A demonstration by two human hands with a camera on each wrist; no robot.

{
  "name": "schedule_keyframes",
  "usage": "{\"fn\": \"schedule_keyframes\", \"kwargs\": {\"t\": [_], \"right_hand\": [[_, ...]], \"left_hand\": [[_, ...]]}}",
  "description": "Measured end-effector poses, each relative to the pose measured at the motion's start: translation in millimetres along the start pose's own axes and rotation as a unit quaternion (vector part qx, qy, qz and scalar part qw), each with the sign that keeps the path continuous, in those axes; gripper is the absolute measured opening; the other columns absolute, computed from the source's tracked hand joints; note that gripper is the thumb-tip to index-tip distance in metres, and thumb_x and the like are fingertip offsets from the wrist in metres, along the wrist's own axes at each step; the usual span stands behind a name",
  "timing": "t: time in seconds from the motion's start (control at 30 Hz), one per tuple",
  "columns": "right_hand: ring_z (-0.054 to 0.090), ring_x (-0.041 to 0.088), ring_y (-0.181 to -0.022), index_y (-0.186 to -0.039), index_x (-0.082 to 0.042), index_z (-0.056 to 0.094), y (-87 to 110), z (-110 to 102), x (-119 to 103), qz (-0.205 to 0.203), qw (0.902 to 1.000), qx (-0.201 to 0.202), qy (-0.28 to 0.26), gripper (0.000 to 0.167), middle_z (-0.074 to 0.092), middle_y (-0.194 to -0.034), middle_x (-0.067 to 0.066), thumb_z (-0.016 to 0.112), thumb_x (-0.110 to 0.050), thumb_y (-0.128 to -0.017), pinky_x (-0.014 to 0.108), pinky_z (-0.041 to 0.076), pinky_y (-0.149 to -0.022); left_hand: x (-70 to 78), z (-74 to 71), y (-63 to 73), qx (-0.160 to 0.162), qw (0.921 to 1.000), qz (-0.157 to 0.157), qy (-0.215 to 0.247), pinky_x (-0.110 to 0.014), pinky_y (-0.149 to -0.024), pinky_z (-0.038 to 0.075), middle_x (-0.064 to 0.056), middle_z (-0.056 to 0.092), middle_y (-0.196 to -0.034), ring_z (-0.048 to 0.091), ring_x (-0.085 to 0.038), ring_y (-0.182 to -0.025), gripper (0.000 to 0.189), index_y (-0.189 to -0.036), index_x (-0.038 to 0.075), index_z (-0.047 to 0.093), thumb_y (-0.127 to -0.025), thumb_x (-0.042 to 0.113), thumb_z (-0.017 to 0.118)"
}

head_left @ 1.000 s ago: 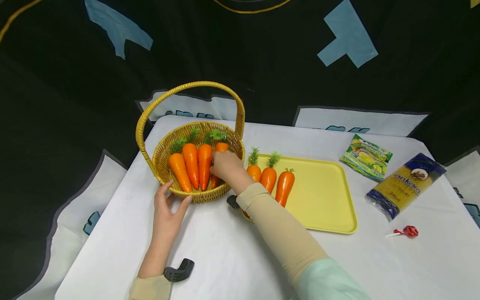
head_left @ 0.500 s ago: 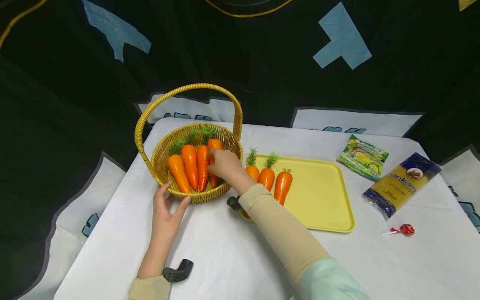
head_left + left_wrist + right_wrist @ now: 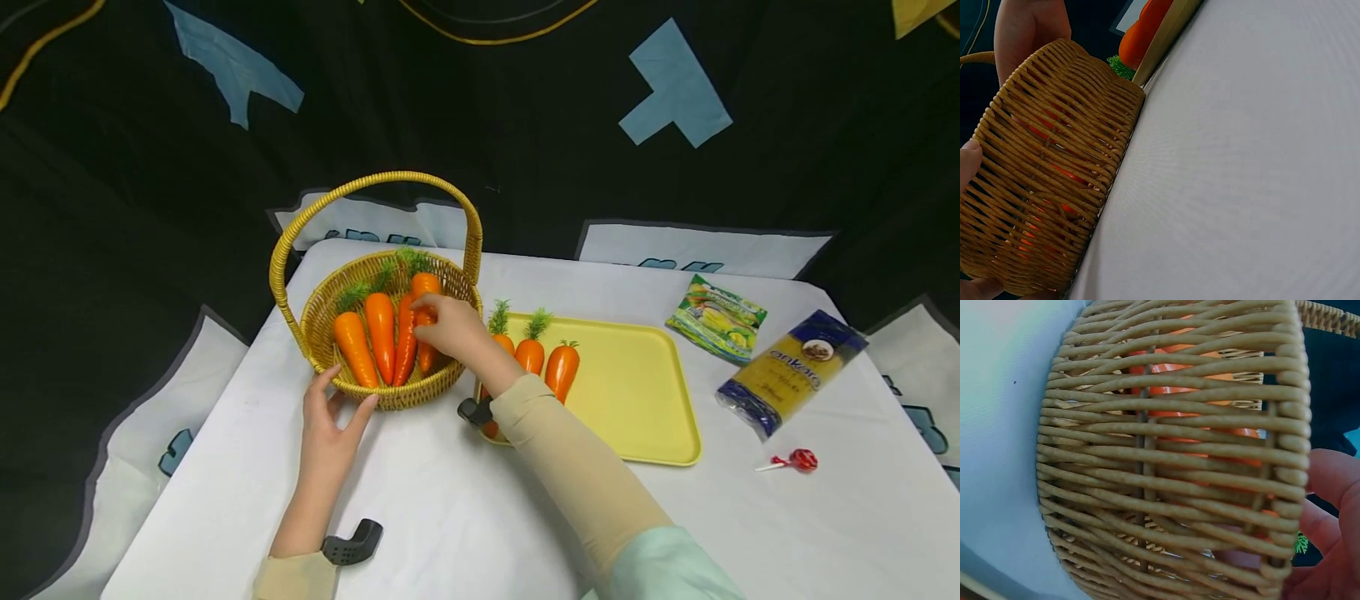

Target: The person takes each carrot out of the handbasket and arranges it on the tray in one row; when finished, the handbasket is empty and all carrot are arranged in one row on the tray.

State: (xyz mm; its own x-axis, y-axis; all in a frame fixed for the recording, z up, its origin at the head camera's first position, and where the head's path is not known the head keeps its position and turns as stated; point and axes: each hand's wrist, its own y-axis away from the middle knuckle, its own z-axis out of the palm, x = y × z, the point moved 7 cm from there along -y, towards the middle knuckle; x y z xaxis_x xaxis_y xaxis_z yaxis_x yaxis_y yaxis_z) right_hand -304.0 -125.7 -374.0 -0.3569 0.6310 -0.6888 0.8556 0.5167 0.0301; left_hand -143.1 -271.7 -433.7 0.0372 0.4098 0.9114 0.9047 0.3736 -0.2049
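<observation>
A yellow wicker basket (image 3: 401, 400) with a tall handle holds several orange carrots (image 3: 381, 321) with green tops. My left hand (image 3: 330, 437) grips the basket's front left, thumb at the front rim and fingers along the side. In the left wrist view the thumb (image 3: 967, 164) lies on the rim. Reaching over the basket's right side, my right hand (image 3: 456, 331) holds the rightmost carrot (image 3: 426, 284) between thumb and fingers. Its lower part is partly covered by the fingers. In the right wrist view the woven wall (image 3: 1172, 437) hides most of the carrots.
Right of the basket, a yellow tray (image 3: 637, 383) bears more carrots (image 3: 562, 371) at its left end, partly under my right forearm. Farther right lie a green packet (image 3: 717, 317), an Ankara pasta bag (image 3: 791, 371) and a red lollipop (image 3: 804, 460) on the white table (image 3: 450, 517).
My right hand has shifted the rightmost carrot slightly left, closer against the others in the basket. The left hand stays at the basket. The head view has shifted a little.
</observation>
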Motion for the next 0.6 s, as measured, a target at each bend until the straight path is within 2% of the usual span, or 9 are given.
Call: {"fn": "schedule_keyframes", "kwargs": {"t": [0.23,0.47,0.6], "right_hand": [[0.055,0.019,-0.066,-0.128,-0.020,0.061,9.5,-12,0,-0.013,0.9988,0.020,-0.043,0.038,0.063,-0.115,0.005,0.063,-0.019,-0.090,0.027,0.047,-0.054],[0.052,0.019,-0.084,-0.129,-0.025,0.060,33.5,-32,3,-0.037,0.9959,0.046,-0.068,0.039,0.061,-0.119,0.000,0.061,-0.020,-0.090,0.029,0.045,-0.064],[0.055,0.020,-0.081,-0.129,-0.026,0.060,56.8,-46,9,-0.046,0.9920,0.067,-0.097,0.039,0.060,-0.121,-0.004,0.062,-0.019,-0.091,0.030,0.051,-0.062]], "left_hand": [[-1.1,-0.1,-1.0,-0.001,0.9999,0.001,-0.010,-0.047,-0.110,0.034,-0.017,0.020,-0.150,0.038,-0.041,-0.129,0.065,-0.144,0.007,0.029,-0.092,0.015,0.067],[-1.6,0.6,-1.0,-0.005,0.9999,-0.004,-0.013,-0.048,-0.110,0.033,-0.018,0.020,-0.150,0.038,-0.042,-0.129,0.067,-0.145,0.007,0.028,-0.092,0.017,0.067],[-0.6,0.1,-0.7,-0.006,0.9999,-0.005,-0.015,-0.048,-0.111,0.033,-0.017,0.019,-0.151,0.037,-0.042,-0.130,0.067,-0.146,0.009,0.028,-0.092,0.018,0.067]]}}
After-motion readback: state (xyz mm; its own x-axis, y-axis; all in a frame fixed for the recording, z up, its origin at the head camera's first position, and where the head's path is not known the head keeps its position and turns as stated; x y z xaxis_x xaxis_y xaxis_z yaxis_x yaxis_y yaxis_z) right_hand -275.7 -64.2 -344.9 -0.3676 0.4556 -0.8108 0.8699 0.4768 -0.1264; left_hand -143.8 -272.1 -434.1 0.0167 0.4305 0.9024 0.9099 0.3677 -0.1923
